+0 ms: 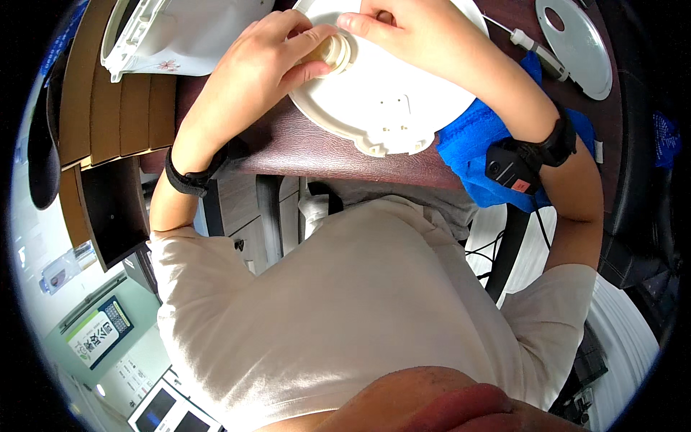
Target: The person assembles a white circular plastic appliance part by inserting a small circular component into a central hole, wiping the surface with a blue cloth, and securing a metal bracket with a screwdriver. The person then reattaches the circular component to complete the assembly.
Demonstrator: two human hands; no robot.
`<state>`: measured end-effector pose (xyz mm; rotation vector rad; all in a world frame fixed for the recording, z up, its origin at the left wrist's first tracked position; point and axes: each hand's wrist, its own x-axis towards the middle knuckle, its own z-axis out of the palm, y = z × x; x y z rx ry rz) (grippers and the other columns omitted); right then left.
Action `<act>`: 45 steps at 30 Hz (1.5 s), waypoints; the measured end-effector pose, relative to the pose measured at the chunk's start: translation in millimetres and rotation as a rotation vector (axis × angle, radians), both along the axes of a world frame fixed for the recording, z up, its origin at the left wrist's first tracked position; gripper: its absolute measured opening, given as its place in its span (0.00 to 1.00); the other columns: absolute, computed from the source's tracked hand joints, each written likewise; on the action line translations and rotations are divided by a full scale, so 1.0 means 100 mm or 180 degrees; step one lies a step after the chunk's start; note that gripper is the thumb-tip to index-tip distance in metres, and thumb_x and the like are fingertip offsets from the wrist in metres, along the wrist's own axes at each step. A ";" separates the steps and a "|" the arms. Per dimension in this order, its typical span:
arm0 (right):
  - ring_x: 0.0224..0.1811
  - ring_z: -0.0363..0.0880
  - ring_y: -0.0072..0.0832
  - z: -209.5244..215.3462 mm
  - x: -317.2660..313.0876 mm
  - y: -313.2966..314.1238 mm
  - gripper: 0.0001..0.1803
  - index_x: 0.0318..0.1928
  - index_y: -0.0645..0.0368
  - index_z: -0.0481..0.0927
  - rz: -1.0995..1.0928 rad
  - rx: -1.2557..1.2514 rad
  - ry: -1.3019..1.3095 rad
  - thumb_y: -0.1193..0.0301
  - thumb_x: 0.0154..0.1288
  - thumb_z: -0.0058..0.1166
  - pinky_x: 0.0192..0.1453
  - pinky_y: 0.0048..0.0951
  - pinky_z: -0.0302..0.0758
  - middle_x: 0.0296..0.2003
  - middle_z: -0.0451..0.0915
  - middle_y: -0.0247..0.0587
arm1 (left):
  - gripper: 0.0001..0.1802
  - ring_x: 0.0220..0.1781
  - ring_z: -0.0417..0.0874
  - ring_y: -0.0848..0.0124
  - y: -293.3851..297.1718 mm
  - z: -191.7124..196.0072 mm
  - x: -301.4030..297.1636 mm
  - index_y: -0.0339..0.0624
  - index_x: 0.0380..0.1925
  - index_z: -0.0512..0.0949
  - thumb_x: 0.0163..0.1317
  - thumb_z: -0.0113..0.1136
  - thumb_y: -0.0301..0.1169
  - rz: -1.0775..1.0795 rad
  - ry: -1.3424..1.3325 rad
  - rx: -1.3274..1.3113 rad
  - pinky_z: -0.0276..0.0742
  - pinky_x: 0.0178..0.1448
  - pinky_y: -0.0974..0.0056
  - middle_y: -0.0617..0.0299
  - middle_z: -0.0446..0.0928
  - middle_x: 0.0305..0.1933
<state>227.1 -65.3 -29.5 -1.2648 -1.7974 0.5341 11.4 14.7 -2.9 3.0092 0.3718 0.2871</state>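
Note:
A white round plastic cover with a notched near rim lies on the dark red tabletop. On its far left part stands a cream ring-shaped plastic fitting. My left hand closes its thumb and fingers around the fitting's left side. Just right of it, my right hand hovers over the cover with its fingers curled and the thumb stretched toward the fitting. Whatever those fingers hold, if anything, is hidden by the hand at the top edge of the picture.
A white appliance housing with a flower print stands at the left beside brown cardboard. To the right are a blue cloth, a white-handled screwdriver and a pale round plate. The leathery table edge runs below.

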 end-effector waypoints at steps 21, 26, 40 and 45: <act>0.21 0.77 0.45 0.04 0.00 -0.03 0.17 0.25 0.69 0.79 -0.0061 -0.0226 -0.0101 0.66 0.64 0.55 0.29 0.39 0.71 0.20 0.76 0.56 | 0.23 0.22 0.74 0.72 -0.16 0.07 0.19 0.34 0.32 0.77 0.58 0.65 0.48 0.1396 0.0363 -0.0726 0.68 0.27 0.67 0.56 0.75 0.20; 0.21 0.77 0.45 0.04 0.00 0.00 0.17 0.25 0.69 0.79 -0.0133 -0.0269 -0.0281 0.66 0.64 0.55 0.29 0.39 0.71 0.19 0.76 0.56 | 0.24 0.20 0.72 0.72 -0.13 0.01 0.21 0.35 0.29 0.76 0.59 0.65 0.50 0.1510 0.0384 -0.0545 0.67 0.26 0.67 0.58 0.74 0.20; 0.22 0.78 0.43 0.17 0.01 -0.05 0.18 0.26 0.69 0.80 -0.0099 -0.0575 -0.0182 0.64 0.65 0.54 0.30 0.38 0.73 0.19 0.77 0.56 | 0.19 0.39 0.80 0.62 -0.13 0.05 0.14 0.34 0.49 0.74 0.62 0.62 0.34 0.0465 0.0109 -0.0561 0.76 0.43 0.63 0.52 0.75 0.44; 0.22 0.79 0.43 0.13 0.03 -0.04 0.19 0.26 0.69 0.80 -0.0118 -0.0535 -0.0194 0.64 0.65 0.54 0.30 0.38 0.73 0.19 0.77 0.56 | 0.20 0.46 0.80 0.58 -0.07 0.10 0.10 0.33 0.51 0.73 0.61 0.62 0.31 0.0168 0.0200 -0.0466 0.77 0.49 0.62 0.51 0.74 0.51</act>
